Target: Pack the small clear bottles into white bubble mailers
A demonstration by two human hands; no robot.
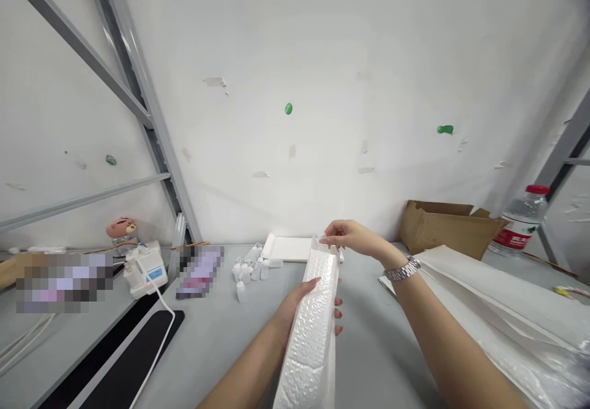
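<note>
Lower centre, the left hand (290, 312) clasps a probably light, soft, slick envelope (312, 326), best held mid-length; the right hand (349, 237) pinches its top.

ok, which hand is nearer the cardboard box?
Right. The right hand is at the far end of the white bubble mailer, left of the cardboard box, not touching it; the left hand grips the mailer closer to the camera, farther left.

One held bubble mailer (312, 320), one bottle (520, 220), one carton (449, 232).
</note>
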